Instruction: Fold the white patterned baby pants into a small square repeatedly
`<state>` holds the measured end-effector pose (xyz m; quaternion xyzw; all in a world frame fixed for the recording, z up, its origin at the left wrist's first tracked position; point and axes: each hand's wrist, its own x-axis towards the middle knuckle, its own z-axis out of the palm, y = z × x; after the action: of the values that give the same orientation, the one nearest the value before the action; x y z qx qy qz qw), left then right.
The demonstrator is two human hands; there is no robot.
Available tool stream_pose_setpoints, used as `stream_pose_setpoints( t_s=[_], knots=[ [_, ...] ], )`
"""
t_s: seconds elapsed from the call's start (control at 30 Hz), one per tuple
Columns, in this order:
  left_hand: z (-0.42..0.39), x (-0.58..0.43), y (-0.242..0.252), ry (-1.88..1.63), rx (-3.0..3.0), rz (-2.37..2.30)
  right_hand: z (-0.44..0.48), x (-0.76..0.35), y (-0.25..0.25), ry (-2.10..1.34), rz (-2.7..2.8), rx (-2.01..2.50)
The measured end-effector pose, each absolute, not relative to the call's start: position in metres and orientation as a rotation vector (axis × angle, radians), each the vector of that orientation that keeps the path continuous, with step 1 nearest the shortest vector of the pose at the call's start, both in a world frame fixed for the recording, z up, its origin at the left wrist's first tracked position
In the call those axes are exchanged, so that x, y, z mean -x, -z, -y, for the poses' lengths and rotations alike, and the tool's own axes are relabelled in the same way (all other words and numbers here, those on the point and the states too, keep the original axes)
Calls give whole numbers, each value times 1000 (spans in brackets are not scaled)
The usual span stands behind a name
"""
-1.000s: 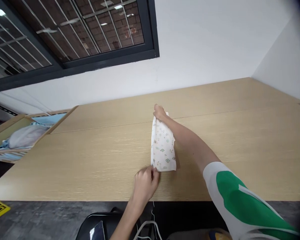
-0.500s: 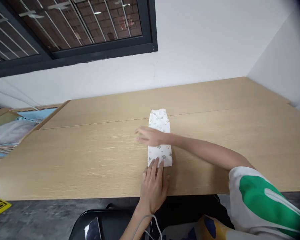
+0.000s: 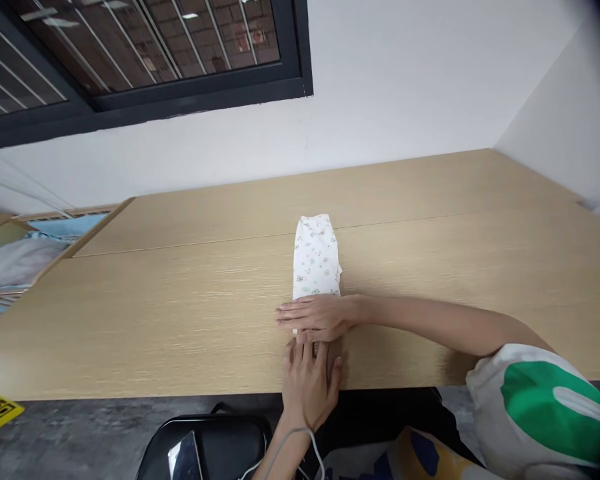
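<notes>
A narrow folded white cloth [image 3: 317, 257] with a small print lies lengthwise on the wooden table [image 3: 190, 313]. Across its near part rests my right hand [image 3: 317, 317], palm down with the fingers stretched to the left. My left hand [image 3: 307, 380] lies flat at the cloth's near end, its fingers pointing away from me and the tips partly hidden under my right hand. Neither hand grips the cloth. The near edge of the cloth is mostly covered by the hands.
A black chair [image 3: 220, 447] with a dark shiny flat object [image 3: 185, 460] on it stands below the table edge. At the left is an open wooden compartment holding a pale bundle [image 3: 23, 263]. A barred window [image 3: 180, 47] is above.
My right hand has come down the cloth toward me, from its middle to its near part, and now overlaps my left fingertips. My left hand has shifted slightly nearer.
</notes>
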<state>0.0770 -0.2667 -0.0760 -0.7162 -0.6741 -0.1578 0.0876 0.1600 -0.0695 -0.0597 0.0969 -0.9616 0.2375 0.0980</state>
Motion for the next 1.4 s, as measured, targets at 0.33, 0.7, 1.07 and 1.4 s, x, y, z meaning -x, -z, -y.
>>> stream_pose_setpoints(
  t_s=[0.33,0.7,1.07,1.4],
  knots=[
    [268,-73,76,477,2174,1979,-12,-147,75,-382,2856,-70],
    [270,-71,75,465,2203,1991,-112,-121,75,-460,2838,446],
    [269,-74,71,486,2188,2011,-138,-114,58,-453,2728,589],
    [266,-74,73,520,2173,1959,-8,-166,25,-149,2735,327]
  ],
)
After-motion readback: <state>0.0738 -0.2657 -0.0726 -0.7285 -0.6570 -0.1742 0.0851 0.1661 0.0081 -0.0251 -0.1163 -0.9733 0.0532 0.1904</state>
